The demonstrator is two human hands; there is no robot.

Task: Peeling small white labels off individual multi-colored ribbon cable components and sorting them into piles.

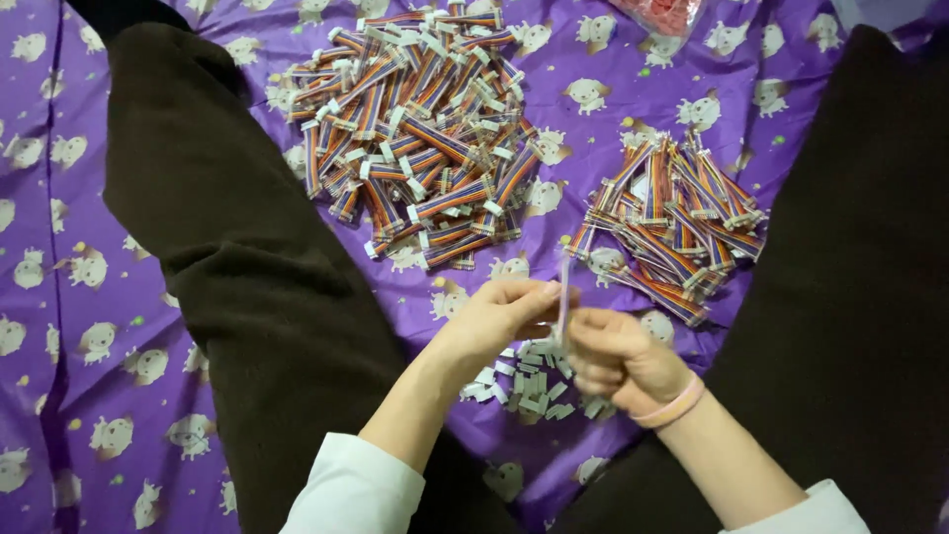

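I am pinching a thin pale strip between left hand and right hand, above loose connectors, likely needing a steady pull next.

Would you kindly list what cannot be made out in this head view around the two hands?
- Thin pale strip between left hand and right hand: blurred, its kind unclear.
- Red mesh bag: cut off by the top edge.
- Small white connector pieces: partly hidden behind both hands.
- Rainbow ribbon cable pile: lower layers buried.
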